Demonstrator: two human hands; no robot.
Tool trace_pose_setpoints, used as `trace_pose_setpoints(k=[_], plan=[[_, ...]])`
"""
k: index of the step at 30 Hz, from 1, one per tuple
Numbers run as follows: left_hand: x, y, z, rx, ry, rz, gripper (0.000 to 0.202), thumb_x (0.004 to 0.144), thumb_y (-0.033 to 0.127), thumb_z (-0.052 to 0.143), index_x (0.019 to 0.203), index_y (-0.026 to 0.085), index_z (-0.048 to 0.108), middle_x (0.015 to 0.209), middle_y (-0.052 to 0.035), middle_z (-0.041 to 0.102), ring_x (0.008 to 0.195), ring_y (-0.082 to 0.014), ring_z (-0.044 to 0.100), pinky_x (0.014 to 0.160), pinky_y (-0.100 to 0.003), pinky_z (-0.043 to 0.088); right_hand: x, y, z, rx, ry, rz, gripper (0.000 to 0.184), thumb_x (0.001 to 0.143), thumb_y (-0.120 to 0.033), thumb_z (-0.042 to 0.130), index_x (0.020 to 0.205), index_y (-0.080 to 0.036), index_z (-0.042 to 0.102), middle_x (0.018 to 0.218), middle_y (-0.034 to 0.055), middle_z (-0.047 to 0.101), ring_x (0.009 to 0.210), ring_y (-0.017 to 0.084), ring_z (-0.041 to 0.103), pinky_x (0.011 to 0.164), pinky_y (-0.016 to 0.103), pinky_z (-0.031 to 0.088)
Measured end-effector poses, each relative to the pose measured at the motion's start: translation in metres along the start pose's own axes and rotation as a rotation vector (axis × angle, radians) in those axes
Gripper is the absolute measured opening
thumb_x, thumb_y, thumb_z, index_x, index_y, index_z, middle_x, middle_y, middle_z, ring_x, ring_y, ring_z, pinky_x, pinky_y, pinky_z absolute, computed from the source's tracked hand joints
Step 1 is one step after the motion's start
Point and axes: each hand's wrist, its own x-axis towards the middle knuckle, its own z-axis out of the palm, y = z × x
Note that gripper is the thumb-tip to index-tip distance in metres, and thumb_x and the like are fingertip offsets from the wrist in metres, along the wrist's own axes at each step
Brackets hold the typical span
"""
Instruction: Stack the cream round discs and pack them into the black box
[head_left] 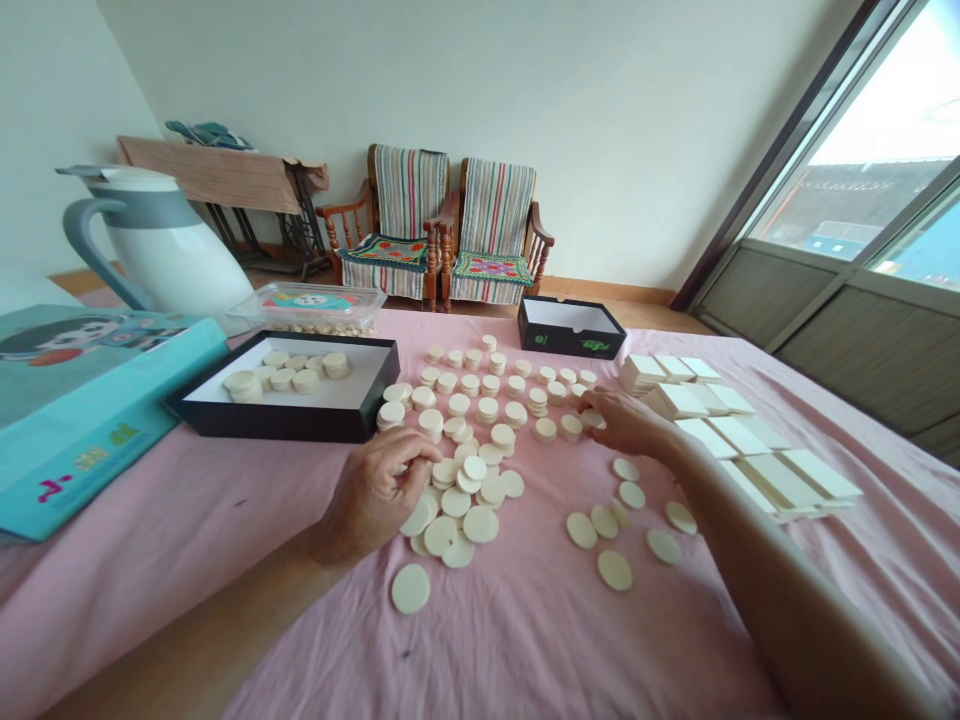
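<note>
Round pale discs, apparently wood, lie across the pink-covered table in small stacks, with a loose pile (454,505) in the middle. My left hand (379,485) is closed at the left side of this pile, its fingers curled together; what they hold, if anything, is hidden. Farther right, my right hand (626,420) reaches to the right end of the stack rows. Its fingers close around a short stack of discs (592,420), partly hidden by the hand. Several loose discs (615,570) lie flat beside my right forearm.
On the left, a black box tray (289,425) holds disc stacks, near a blue box (112,430), a white jug (169,245) and a clear plastic container (315,300). Another black box (570,340) stands at the back. Square pale tiles (750,435) are stacked right.
</note>
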Motion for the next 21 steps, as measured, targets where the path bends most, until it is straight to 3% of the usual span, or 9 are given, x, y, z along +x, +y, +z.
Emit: trace_pose_setpoints(k=[8,11,14,17,21], plan=[[-0.001,-0.003,0.002,0.027,0.007,0.017,0.021,0.079,0.006,0.048,0.074,0.018,0.064,0.074,-0.0011,0.067,0.073,-0.0135,0.064,0.066,-0.023,0.050,-0.005,0.001,0.001,0.065,-0.002,0.063,0.031,0.073,-0.016,0.057,0.104,-0.012,0.058,0.101,0.0125,0.063,0.091,0.022,0.060,0.076,0.029,0.042],[0.000,-0.003,0.002,0.042,0.001,0.006,0.021,0.079,0.006,0.047,0.075,0.018,0.065,0.076,-0.0013,0.068,0.074,-0.0136,0.064,0.067,-0.023,0.049,-0.012,0.002,-0.002,0.081,0.054,0.082,0.038,0.075,-0.019,0.059,0.112,-0.011,0.055,0.104,0.0144,0.062,0.090,0.023,0.060,0.077,0.031,0.044],[0.000,-0.001,0.001,0.051,-0.009,-0.009,0.022,0.079,0.006,0.047,0.074,0.018,0.065,0.074,-0.0008,0.068,0.072,-0.0131,0.064,0.065,-0.023,0.049,-0.020,-0.003,-0.010,0.135,0.128,0.074,0.030,0.079,-0.022,0.056,0.108,-0.013,0.055,0.099,0.0119,0.064,0.082,0.020,0.061,0.071,0.030,0.045],[0.001,0.001,0.001,0.065,-0.006,-0.010,0.021,0.079,0.006,0.048,0.074,0.018,0.065,0.074,-0.0006,0.068,0.072,-0.0131,0.064,0.065,-0.023,0.048,-0.029,-0.020,-0.018,0.198,0.159,0.032,0.021,0.082,-0.022,0.054,0.102,-0.016,0.057,0.090,0.0077,0.066,0.075,0.018,0.061,0.065,0.028,0.044],[0.001,0.000,0.002,0.073,0.028,-0.016,0.021,0.078,0.007,0.048,0.074,0.018,0.065,0.076,-0.0009,0.069,0.075,-0.0140,0.064,0.070,-0.025,0.050,-0.041,-0.061,-0.023,0.265,0.176,-0.064,0.013,0.083,-0.018,0.053,0.094,-0.016,0.059,0.083,0.0053,0.065,0.072,0.015,0.059,0.064,0.026,0.043]])
